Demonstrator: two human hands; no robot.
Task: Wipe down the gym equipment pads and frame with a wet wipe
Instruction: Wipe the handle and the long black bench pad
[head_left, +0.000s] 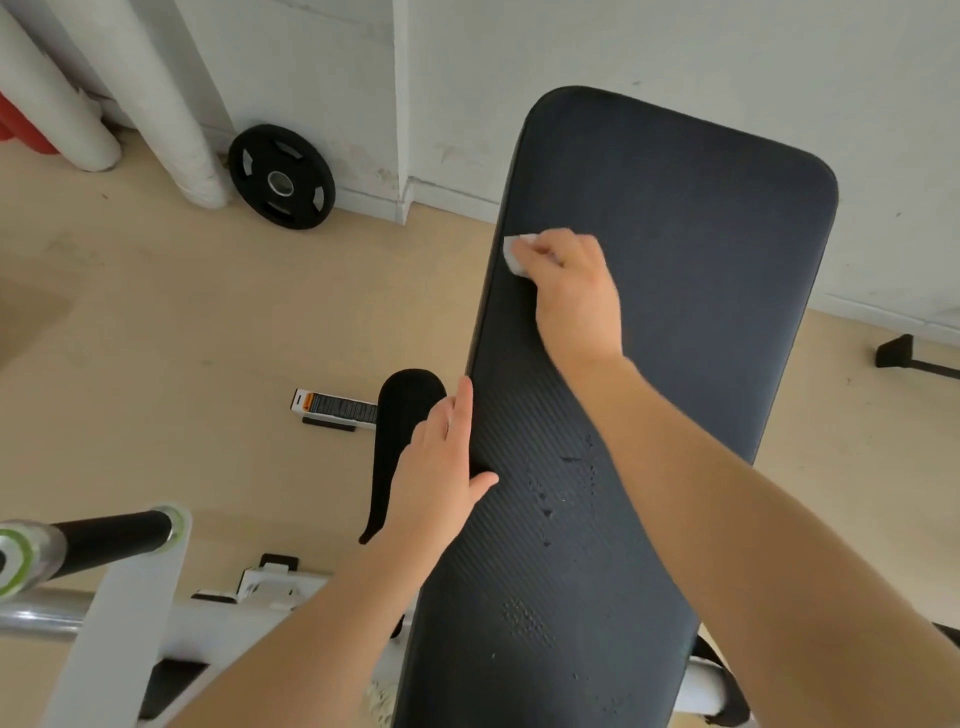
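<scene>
Pale wood-look flooring (156, 322) and a scuffed white wall (675, 62) frame your view; the long black bench pad (675, 260) runs away from you, its long axis from the lower middle of the view up to the right, its rounded far end toward the wall; your right hand (571, 291) curls its fingers over a folded white wet wipe (515, 254) and presses it on the pad near the left edge; your left hand (441, 467) lies with straight fingers along that same edge, nearer you, thumb on the ribbed top; droplets (545, 499) dot the pad between your arms; a black weight plate (281, 176) leans on the wall; white pipes (156, 93) stand at left; the white frame (119, 613) and a black-sleeved bar (111, 535) sit at lower left.
</scene>
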